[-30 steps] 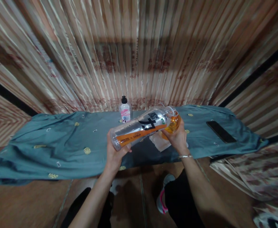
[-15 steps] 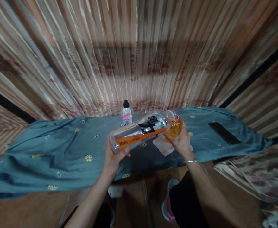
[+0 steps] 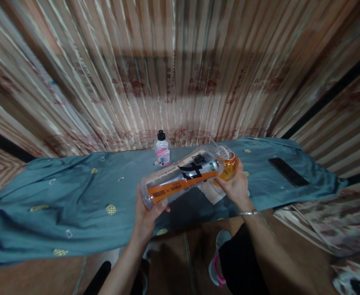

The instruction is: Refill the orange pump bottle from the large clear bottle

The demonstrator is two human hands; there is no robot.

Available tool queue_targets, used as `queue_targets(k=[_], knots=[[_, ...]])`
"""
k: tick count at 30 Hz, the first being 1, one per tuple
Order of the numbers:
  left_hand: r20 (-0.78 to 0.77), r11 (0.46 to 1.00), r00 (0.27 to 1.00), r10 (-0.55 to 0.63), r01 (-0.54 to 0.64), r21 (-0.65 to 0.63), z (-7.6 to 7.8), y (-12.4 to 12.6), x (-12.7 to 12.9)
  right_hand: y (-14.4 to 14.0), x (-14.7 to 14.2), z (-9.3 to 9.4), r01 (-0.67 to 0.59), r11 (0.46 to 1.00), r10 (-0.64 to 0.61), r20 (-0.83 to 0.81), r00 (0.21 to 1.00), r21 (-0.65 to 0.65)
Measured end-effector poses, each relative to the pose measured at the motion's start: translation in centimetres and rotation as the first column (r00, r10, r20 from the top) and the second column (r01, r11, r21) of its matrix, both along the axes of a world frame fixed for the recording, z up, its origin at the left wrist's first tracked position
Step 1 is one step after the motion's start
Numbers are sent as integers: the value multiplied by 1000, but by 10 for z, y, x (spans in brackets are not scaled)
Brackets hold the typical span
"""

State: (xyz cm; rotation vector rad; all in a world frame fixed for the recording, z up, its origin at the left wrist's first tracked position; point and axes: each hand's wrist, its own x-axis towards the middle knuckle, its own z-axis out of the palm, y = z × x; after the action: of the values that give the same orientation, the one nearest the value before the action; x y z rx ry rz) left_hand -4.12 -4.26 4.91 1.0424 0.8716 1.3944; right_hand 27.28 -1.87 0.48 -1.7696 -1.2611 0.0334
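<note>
My left hand is closed round the base of a clear plastic bottle with an orange and black label. The bottle lies tilted, its neck pointing right and a little up. At its mouth is a small clear container of orange liquid, which my right hand grips from the right side. The bottle's neck overlaps the container's rim, and I cannot tell whether they touch. A thin pale straw-like piece sticks up behind the neck. Beneath my right hand lies a whitish paper tissue, partly hidden.
A small clear bottle with a black cap and pink label stands toward the back of the cloth-covered table. A dark phone lies at the right. Behind the table hangs a pleated curtain.
The camera view has shifted slightly. The big bottle's base sits a little lower in view, and both hands keep their holds.
</note>
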Motion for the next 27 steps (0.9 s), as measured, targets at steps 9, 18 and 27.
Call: queue_targets(k=[9,18,27], knots=[[51,996,998,42,-37,-85,0,-4,1,-2,-2,0,17,1000,-17,24,1000,13],[70,988,997,-20,30,-149,2,-5,12,-6,-3,1,62,998,-62,-7,998,6],[43,986,999,28,-20,-167,9,-15,23,-6,-1,2,79,997,-79,-32,996,-3]])
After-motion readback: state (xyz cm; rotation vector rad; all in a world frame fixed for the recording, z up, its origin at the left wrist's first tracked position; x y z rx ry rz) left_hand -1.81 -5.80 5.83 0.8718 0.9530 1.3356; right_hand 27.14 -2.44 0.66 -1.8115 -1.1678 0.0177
